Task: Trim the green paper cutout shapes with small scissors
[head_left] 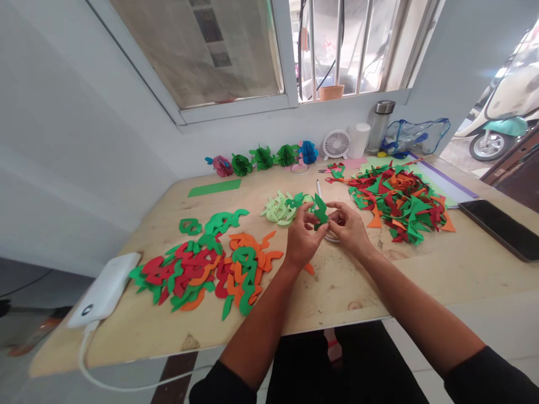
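Observation:
Both my hands meet over the middle of the wooden table, holding a green paper piece (320, 211) between them. My left hand (304, 238) pinches its lower left side, with fingers curled. My right hand (347, 227) grips the piece from the right with thumb and fingertips. Just beyond my left hand lies a small heap of pale green cut shapes (278, 209). Farther left spreads a pile of red, green and orange cut shapes (202, 269). On the right is a heap of red, green and orange scraps (406, 202).
A white power bank (105, 289) with a cable lies at the table's left edge. A black phone (501, 229) rests at the right. Along the wall stand paper figures (263, 158), a small fan (336, 145) and a bottle (381, 126). A green strip (214, 188) lies at the back left.

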The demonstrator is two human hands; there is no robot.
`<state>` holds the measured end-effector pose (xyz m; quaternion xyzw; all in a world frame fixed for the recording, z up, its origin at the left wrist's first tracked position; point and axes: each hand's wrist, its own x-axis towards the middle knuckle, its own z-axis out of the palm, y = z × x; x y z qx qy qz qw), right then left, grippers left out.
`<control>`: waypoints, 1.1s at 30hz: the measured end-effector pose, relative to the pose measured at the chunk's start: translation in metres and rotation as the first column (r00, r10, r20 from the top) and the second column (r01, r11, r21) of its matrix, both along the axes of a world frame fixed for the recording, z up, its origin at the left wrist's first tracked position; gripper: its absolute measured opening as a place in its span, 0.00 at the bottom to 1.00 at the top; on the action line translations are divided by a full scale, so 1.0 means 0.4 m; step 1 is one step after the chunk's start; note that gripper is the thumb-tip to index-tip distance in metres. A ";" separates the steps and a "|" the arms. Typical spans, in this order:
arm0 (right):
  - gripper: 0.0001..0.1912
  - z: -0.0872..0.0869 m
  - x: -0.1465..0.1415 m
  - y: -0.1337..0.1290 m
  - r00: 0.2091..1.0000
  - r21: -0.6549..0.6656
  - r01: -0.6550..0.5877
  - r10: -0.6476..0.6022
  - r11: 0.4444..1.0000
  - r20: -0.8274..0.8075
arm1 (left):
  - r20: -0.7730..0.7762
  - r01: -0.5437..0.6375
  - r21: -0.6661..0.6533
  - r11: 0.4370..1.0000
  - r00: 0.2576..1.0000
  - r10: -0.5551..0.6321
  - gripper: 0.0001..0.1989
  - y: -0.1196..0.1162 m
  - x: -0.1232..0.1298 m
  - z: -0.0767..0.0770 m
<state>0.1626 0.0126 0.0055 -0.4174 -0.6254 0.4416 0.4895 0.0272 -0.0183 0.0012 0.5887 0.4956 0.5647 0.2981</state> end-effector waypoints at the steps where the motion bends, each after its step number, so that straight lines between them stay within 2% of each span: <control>1: 0.20 -0.001 0.000 0.000 1.000 -0.003 -0.003 0.003 1.000 -0.001 | -0.017 -0.003 0.005 1.000 1.000 0.003 0.29 -0.001 0.002 0.000; 4: 0.20 -0.003 0.000 0.001 1.000 -0.014 -0.018 0.018 1.000 -0.014 | 0.001 -0.010 0.001 1.000 1.000 0.010 0.29 -0.002 0.005 -0.003; 8: 0.19 -0.004 -0.001 0.001 0.999 -0.015 -0.033 0.033 0.999 -0.018 | 0.094 -0.005 -0.017 1.000 0.996 0.007 0.23 0.003 0.005 -0.004; 16: 0.22 -0.005 0.000 -0.001 0.996 -0.067 -0.092 0.090 0.994 -0.019 | 0.375 0.013 -0.102 0.995 0.927 0.026 0.09 0.011 0.000 0.014; 20: 0.23 0.004 0.002 -0.001 1.000 -0.075 -0.030 0.030 0.997 0.001 | 0.386 -0.076 -0.131 0.988 0.914 0.122 0.08 0.012 -0.007 0.030; 24: 0.23 0.016 0.001 -0.003 0.998 -0.093 0.052 -0.054 0.994 -0.023 | 0.257 -0.212 -0.171 0.962 0.933 0.252 0.09 0.016 -0.027 0.035; 26: 0.24 0.018 0.001 -0.004 0.997 -0.097 0.053 -0.058 0.994 -0.050 | 0.153 -0.168 -0.217 0.962 0.967 0.203 0.10 0.019 -0.038 0.031; 29: 0.25 0.016 0.005 -0.002 0.995 -0.081 0.048 -0.055 0.996 -0.083 | 0.002 -0.015 -0.283 0.959 1.000 0.016 0.10 0.017 -0.050 0.022; 33: 0.25 0.015 0.010 0.001 0.993 -0.071 0.037 -0.045 0.997 -0.106 | -0.109 0.177 -0.285 0.942 0.970 -0.215 0.06 0.002 -0.052 0.014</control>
